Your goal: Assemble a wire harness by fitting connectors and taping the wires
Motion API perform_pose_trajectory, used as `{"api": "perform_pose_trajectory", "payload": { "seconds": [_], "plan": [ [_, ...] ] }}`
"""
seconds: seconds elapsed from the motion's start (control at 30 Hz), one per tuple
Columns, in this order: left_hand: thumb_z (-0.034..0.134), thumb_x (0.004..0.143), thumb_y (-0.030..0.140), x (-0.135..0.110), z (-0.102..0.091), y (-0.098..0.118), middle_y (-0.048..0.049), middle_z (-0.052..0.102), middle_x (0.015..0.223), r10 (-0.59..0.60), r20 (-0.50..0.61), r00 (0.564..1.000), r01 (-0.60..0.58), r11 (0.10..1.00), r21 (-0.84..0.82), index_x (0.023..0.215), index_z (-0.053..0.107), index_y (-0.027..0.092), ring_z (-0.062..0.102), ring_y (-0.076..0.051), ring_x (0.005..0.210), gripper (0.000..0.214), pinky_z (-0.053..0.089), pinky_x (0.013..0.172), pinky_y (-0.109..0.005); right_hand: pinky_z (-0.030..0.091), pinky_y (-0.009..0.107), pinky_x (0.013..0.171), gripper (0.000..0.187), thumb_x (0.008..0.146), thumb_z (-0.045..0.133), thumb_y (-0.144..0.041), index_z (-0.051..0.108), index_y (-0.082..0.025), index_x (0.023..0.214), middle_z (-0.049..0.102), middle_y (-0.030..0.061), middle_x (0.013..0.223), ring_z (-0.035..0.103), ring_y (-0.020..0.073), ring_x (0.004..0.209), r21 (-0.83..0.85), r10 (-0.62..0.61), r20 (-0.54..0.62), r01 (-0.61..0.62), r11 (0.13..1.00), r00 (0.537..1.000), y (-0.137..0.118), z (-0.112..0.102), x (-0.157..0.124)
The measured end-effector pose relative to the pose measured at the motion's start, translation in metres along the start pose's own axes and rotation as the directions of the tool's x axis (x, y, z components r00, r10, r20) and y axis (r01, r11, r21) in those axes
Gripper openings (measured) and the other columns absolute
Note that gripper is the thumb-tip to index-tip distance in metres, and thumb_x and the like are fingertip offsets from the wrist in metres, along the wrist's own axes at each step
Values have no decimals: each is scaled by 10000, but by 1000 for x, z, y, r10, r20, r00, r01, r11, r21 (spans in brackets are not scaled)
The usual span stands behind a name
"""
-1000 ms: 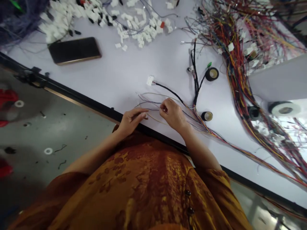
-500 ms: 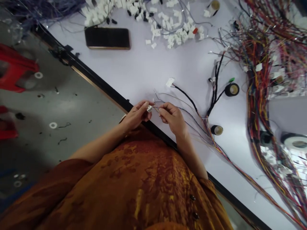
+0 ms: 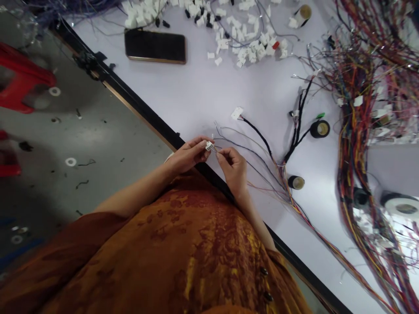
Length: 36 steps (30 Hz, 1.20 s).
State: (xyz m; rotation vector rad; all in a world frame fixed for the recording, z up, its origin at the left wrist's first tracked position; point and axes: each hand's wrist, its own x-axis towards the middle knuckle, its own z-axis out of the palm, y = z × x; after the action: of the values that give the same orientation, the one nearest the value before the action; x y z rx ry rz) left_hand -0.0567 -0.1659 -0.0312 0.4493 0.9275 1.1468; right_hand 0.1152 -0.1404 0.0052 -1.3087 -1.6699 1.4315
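My left hand [image 3: 188,155] pinches a small white plastic connector [image 3: 208,146] just above the table's black front edge [image 3: 147,117]. Touching it from the right, my right hand [image 3: 233,166] pinches a thin wire end at the connector. Several thin loose wires [image 3: 248,150] fan from my hands toward a multicoloured bundle [image 3: 294,205]. A black sleeved cable with a white plug [image 3: 237,113] lies just beyond my hands.
A dark phone [image 3: 155,46] lies at the back left beside a heap of white connectors [image 3: 242,43]. Two black tape rolls [image 3: 319,128] [image 3: 296,182] sit right of my hands. A thick tangle of coloured wires [image 3: 356,109] fills the right. A red stool [image 3: 22,83] stands on the floor.
My left hand lifted the white connector off the table and both hands came together at it. My head view shifted, so the table has slid rightward and upward.
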Motion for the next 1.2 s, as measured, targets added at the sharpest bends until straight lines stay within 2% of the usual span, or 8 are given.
{"api": "perform_pose_trajectory", "payload": {
  "seconds": [0.17, 0.43, 0.6, 0.73, 0.9, 1.07, 1.2],
  "plan": [
    [747, 813, 492, -2, 0, 1, 26, 507, 661, 21, -11, 1000, -21, 999, 28, 961, 683, 196, 472, -74, 577, 337, 401, 551, -199, 383, 267, 623, 129, 909, 584, -290, 597, -214, 805, 577, -22, 734, 461, 108, 631, -89, -85, -7, 84, 993, 996, 0, 2, -2],
    [730, 837, 481, -2, 0, 1, 20, 528, 702, 73, -27, 997, -69, 990, 123, 954, 658, 171, 506, -70, 585, 339, 415, 544, -196, 398, 264, 644, 133, 907, 585, -261, 594, -202, 789, 591, -18, 751, 474, 103, 640, -135, -92, -26, 87, 987, 995, 1, 3, -6],
    [699, 871, 457, 0, -3, -4, 29, 529, 678, 99, 7, 995, -98, 978, 184, 964, 656, 177, 494, -59, 571, 298, 392, 524, -173, 403, 256, 638, 140, 884, 587, -248, 584, -200, 752, 589, -23, 722, 481, 102, 636, -155, -96, -53, 87, 984, 994, -1, 3, -8],
    [673, 895, 444, 0, -5, -5, 26, 553, 684, 110, 22, 994, -112, 964, 242, 976, 651, 176, 503, -57, 573, 280, 417, 543, -173, 414, 252, 625, 146, 856, 599, -264, 585, -196, 728, 591, -26, 674, 502, 101, 617, -71, 28, -34, -30, 997, 999, 0, 3, -7],
    [668, 897, 435, -3, -2, 0, 24, 575, 704, 148, 55, 987, -158, 918, 363, 997, 651, 177, 516, -62, 581, 278, 454, 568, -185, 452, 251, 615, 172, 842, 595, -303, 568, -200, 707, 596, -39, 595, 544, 101, 563, 187, 236, 81, -248, 951, 968, 6, 4, -6],
    [650, 913, 404, -5, 1, 3, 13, 597, 731, 178, 116, 977, -212, 853, 476, 1003, 643, 166, 528, -69, 606, 254, 467, 585, -191, 441, 247, 648, 172, 838, 593, -302, 583, -196, 704, 612, -39, 586, 534, 92, 571, 292, 295, 123, -319, 902, 947, 15, 5, -6],
    [619, 933, 391, -5, 2, 3, 5, 618, 744, 181, 140, 973, -229, 815, 532, 1017, 637, 168, 538, -76, 615, 239, 472, 597, -198, 426, 245, 634, 161, 829, 596, -306, 582, -195, 714, 593, -45, 589, 517, 90, 573, 287, 292, 117, -314, 905, 949, 19, 7, -6]
  ]
}}
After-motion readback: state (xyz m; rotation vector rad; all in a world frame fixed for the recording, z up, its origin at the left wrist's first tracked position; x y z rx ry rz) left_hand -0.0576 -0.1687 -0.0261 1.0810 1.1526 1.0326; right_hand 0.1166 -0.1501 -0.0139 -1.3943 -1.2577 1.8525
